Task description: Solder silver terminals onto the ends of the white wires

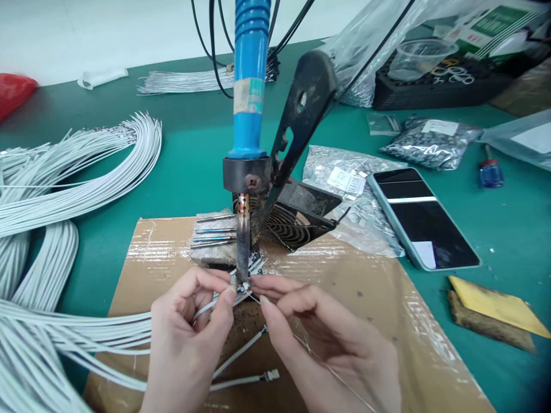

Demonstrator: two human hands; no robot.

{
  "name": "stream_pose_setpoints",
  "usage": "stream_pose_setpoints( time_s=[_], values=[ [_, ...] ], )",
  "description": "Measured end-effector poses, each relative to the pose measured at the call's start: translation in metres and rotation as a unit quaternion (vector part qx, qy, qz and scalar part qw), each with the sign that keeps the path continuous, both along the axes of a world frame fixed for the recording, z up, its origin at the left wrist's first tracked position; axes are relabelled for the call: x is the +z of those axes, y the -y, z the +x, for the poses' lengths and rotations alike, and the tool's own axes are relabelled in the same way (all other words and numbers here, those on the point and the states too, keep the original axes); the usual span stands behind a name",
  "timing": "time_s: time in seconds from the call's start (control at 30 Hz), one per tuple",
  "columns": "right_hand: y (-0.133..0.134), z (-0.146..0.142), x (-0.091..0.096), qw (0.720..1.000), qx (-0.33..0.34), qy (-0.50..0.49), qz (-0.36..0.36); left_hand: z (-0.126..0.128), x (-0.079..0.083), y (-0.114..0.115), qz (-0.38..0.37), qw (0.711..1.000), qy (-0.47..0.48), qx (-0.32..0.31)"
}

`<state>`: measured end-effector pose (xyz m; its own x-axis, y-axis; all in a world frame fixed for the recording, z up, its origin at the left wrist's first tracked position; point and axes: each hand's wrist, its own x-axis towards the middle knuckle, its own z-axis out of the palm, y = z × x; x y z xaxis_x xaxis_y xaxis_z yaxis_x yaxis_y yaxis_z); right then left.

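A soldering iron with a blue handle (251, 123) stands clamped upright in a black stand (297, 109), its dark tip pointing down. Just left of the tip, my left hand (189, 327) is closed in a pinch on the end of a white cable (206, 308); the end itself is partly covered by the fingers. Thin solder wire (342, 381) runs through the thumb and fingers of my right hand (327, 332), its end at the iron's tip. Below the hands lie two loose cable ends, one with a small white connector (271, 376).
Thick bundles of white cables (77, 201) cover the left side. Cardboard (142, 252) lies under the work on a green table. A small black fan (301, 215) sits behind the iron. To the right are a phone (426, 218), bagged parts (430, 143) and a yellow sponge (495, 304).
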<state>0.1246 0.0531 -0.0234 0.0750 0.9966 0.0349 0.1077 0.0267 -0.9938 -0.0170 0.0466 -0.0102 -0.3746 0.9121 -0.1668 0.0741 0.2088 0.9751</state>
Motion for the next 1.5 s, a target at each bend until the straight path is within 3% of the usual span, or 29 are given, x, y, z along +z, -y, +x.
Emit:
stream_pose_setpoints(
  time_s=[0.2, 0.37, 0.6, 0.87, 1.03, 1.13, 1.37, 1.5],
  values=[
    [0.001, 0.002, -0.002, 1.000, 0.006, -0.009, 0.008, -0.003, -0.002, 0.000, -0.003, 1.000, -0.007, -0.025],
    [0.002, 0.002, -0.002, 1.000, 0.004, -0.021, 0.002, 0.006, 0.003, 0.000, 0.005, 0.999, 0.003, 0.041],
    [0.000, 0.000, -0.003, 1.000, 0.004, -0.018, 0.008, -0.006, -0.006, -0.001, 0.009, 0.999, -0.017, -0.047],
    [0.002, 0.000, -0.001, 1.000, -0.001, -0.012, -0.001, -0.005, -0.002, -0.001, 0.009, 0.999, -0.013, -0.031],
    [0.002, 0.001, -0.001, 1.000, 0.001, -0.015, -0.007, 0.008, 0.006, -0.002, -0.009, 0.999, 0.003, 0.043],
    [0.003, 0.001, -0.002, 1.000, 0.003, -0.009, -0.006, 0.013, 0.009, -0.003, -0.012, 0.998, 0.012, 0.053],
    [0.004, -0.001, -0.002, 1.000, -0.012, -0.005, 0.004, 0.010, 0.006, -0.003, -0.003, 0.999, 0.003, 0.040],
    [0.004, -0.002, -0.002, 1.000, -0.017, -0.011, 0.007, 0.000, 0.002, 0.000, 0.011, 0.999, -0.023, -0.020]
  ],
)
